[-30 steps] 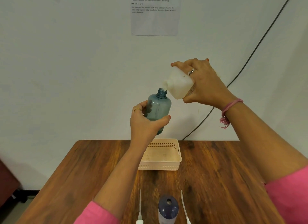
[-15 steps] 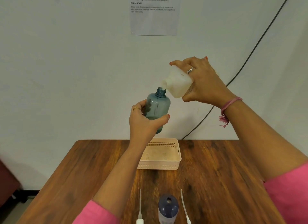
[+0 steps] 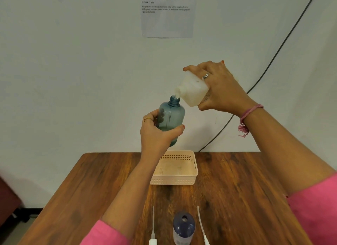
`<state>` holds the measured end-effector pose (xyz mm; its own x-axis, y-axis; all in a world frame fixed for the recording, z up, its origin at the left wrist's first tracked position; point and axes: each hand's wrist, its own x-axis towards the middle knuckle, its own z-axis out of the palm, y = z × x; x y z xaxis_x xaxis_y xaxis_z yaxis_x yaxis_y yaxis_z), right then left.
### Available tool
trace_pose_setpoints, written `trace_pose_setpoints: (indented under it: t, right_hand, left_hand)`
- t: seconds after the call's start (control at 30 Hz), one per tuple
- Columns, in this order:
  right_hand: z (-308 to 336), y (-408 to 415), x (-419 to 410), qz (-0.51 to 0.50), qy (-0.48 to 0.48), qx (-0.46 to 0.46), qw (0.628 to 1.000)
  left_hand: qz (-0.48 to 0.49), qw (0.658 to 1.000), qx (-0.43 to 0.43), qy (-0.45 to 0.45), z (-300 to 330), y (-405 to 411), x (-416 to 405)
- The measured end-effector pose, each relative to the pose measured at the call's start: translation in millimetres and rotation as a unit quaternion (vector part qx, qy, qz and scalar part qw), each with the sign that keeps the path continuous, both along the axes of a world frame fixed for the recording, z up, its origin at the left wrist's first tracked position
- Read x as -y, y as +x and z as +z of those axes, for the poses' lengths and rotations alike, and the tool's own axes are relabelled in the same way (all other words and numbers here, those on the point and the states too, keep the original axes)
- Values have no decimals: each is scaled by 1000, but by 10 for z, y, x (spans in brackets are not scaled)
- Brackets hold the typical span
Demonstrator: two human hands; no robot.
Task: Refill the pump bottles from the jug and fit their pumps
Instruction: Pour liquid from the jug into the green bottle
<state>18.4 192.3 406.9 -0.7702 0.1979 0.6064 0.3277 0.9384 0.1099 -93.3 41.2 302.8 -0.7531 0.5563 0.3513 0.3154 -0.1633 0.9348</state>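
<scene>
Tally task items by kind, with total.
Pump bottles: 2, blue one in the left hand, dark one on the table
White jug: 1, in the right hand
Loose pumps: 2
Basket: 1
Total: 6

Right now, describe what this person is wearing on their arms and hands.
Both arms are bare from wrist to near the elbow, with bright pink sleeves pushed up. The left hand has a thin gold-coloured ring on one finger. The right hand wears a silver-coloured ring, red-painted nails, and at its wrist a pink thread bracelet with a frayed tassel hanging down. No gloves or watch show.
</scene>
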Motion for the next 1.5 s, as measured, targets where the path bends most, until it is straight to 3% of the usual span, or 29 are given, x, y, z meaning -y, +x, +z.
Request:
trace_pose_setpoints:
  t: [1.5]
  right_hand:
    - [-11, -32, -54, -1, 29, 9, 1000]
  left_hand:
    - [6, 1000, -1, 0, -14, 17, 4]
